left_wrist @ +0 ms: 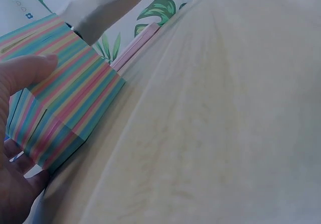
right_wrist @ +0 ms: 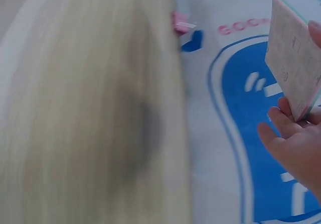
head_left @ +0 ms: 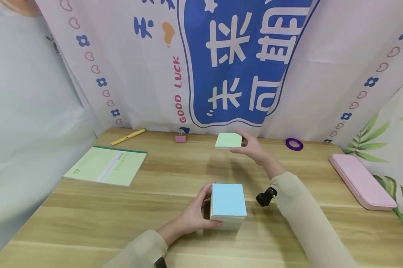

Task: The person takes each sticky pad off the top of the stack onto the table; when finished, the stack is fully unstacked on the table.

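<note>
**Two note stacks in hand, one lifted near the backdrop**

I see my left hand (head_left: 191, 217) curled round the left side of the thick note block (head_left: 228, 204), which has a blue top sheet and striped coloured sides. The block stands on the worktop (head_left: 87, 223), near the front edge and about midway across. In the left wrist view my thumb (left_wrist: 27, 71) lies on its upper edge and the fingers wrap below it.

My right hand (head_left: 253, 147) pinches a thin green-topped pad (head_left: 229, 140) by its right edge, held up above the far part of the worktop, close to the hanging banner (head_left: 238, 63). The right wrist view shows the fingertips (right_wrist: 283, 121) under the pad's lower edge.

A wide bare strip of wood lies between the two stacks. Left of them is a green notebook (head_left: 105, 165), set at a slant, with a yellow pen (head_left: 128, 137) beyond it at the back edge. A pink binder clip (head_left: 180, 138) sits just left of the lifted pad. A purple tape roll (head_left: 294, 144) lies to the right, and a pink case (head_left: 362, 182) lies along the right edge.
</note>
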Tool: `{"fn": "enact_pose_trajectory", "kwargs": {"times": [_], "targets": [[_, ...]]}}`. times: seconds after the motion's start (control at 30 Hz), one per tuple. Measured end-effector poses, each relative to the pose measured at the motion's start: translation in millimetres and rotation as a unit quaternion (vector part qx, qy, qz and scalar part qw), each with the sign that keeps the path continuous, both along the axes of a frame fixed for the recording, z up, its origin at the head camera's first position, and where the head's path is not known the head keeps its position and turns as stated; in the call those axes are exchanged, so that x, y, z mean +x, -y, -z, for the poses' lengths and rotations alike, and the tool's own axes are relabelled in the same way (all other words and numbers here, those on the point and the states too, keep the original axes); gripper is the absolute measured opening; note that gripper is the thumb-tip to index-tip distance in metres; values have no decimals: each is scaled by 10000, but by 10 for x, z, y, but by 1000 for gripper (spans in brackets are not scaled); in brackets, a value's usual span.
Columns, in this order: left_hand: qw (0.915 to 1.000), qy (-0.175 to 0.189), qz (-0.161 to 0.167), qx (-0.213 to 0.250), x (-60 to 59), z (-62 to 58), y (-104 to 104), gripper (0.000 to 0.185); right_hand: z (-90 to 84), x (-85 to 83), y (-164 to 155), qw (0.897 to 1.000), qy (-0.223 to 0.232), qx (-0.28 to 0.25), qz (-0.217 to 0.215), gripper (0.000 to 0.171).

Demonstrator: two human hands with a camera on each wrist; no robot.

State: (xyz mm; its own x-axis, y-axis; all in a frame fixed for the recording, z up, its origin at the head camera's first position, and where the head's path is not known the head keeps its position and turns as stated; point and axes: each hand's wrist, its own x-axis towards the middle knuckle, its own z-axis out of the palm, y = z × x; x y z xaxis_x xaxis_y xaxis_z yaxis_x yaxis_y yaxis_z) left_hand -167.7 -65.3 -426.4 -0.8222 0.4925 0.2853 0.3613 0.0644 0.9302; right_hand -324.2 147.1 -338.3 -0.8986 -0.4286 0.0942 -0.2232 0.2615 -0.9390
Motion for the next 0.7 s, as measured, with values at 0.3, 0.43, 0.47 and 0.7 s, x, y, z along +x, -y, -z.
{"fn": "enact_pose_trajectory", "kwargs": {"times": [0.3, 0.43, 0.47, 0.7], "targets": [[10000, 5, 25, -22, 40, -73, 9, 94, 440, -298, 189, 9947, 65, 999, 230, 80], [10000, 12, 47, -16, 53, -62, 3, 94, 621, -370, 205, 9908, 224, 1302, 295, 88], [10000, 21, 50, -15, 41, -34, -1, 94, 650, -382, 211, 9899, 237, 1368, 305, 88], [9999, -112, 11, 32, 101, -177, 2, 93, 720, -456, 293, 9770, -156, 2125, 9, 97]]}}
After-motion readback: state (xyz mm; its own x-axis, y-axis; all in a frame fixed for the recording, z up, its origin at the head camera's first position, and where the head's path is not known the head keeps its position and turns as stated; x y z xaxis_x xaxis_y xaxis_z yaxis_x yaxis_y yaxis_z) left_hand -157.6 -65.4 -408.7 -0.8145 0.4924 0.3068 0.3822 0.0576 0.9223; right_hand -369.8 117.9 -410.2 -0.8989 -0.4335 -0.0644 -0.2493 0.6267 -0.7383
